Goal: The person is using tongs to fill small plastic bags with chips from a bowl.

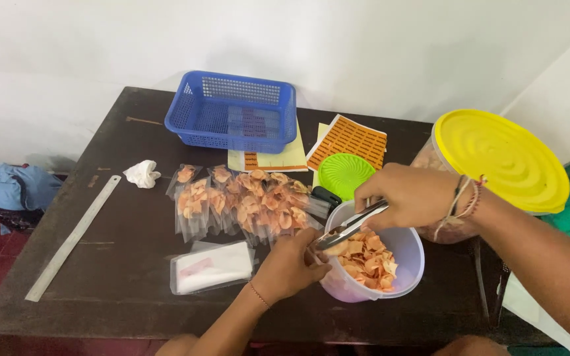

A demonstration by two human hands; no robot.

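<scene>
A dozen or so filled bags [242, 201] lie on the table [120, 264], many chips [367, 258] remain in the tub [409, 247], the right hand [411, 196] grips tongs [349, 226], and the left hand [289, 265] is curled at the rim, its grasp unclear.

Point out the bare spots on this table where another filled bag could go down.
Bare wood lies between the metal ruler and the filled chip bags, and along the near edge below the stack of empty bags. The back left corner beside the blue basket is also free. It is crowded on the right: white tub, both hands, tongs, yellow-lidded container.
</scene>
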